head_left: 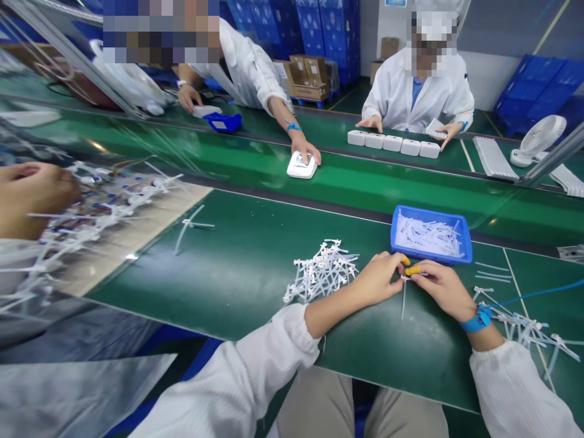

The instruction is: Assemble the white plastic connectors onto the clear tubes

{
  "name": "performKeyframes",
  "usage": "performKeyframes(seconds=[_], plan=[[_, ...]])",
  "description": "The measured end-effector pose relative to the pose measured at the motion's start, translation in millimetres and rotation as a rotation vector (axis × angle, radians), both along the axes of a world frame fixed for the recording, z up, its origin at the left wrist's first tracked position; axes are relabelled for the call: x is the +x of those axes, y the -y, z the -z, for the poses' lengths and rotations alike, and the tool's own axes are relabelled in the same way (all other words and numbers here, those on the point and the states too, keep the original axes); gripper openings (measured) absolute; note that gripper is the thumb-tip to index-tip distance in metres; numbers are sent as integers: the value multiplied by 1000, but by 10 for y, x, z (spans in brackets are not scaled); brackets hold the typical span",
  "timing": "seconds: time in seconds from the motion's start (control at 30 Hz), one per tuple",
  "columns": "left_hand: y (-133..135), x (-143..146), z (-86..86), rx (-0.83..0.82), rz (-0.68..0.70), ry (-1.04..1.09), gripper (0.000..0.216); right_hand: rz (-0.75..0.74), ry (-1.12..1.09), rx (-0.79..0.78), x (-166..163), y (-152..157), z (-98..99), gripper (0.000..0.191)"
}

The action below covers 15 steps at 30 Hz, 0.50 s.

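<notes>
My left hand [378, 278] and my right hand [444, 287] meet above the green bench, fingertips pinched together. Between them is a small white piece with a thin translucent strip [403, 301] hanging toward me. Yellow finger cots cover a fingertip on each hand, and a blue strap circles my right wrist. Just beyond my fingers stands a blue bin [431, 258] filled with loose translucent strips [426, 234]. A pile of strips with white pieces on them [323, 271] lies left of my left forearm. More such assemblies [529, 328] are scattered beyond my right wrist.
A few straight strips [493, 272] lie right of the bin. At left, a co-worker's hand [39, 198] is over assemblies on a pale board [182, 201]. Across the green conveyor [237, 158], a person touches a white device [302, 165]; another handles a row of white boxes [392, 143].
</notes>
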<state>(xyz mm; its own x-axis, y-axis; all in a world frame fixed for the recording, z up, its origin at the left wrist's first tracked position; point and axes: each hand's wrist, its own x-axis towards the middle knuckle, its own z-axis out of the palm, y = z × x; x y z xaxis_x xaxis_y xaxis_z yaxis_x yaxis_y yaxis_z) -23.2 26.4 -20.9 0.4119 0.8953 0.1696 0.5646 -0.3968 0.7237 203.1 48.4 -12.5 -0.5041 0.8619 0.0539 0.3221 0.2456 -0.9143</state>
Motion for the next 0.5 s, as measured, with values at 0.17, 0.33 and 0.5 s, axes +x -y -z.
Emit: performKeyframes(seconds=[0.17, 0.33, 0.5], plan=[[12, 9, -28, -14, 16, -39, 27, 27, 22, -21, -24, 25, 110, 27], [9, 17, -50, -30, 17, -41, 24, 36, 27, -11, -52, 52, 140, 28], [4, 19, -65, -36, 20, -36, 24, 39, 33, 9, -54, 61, 112, 30]])
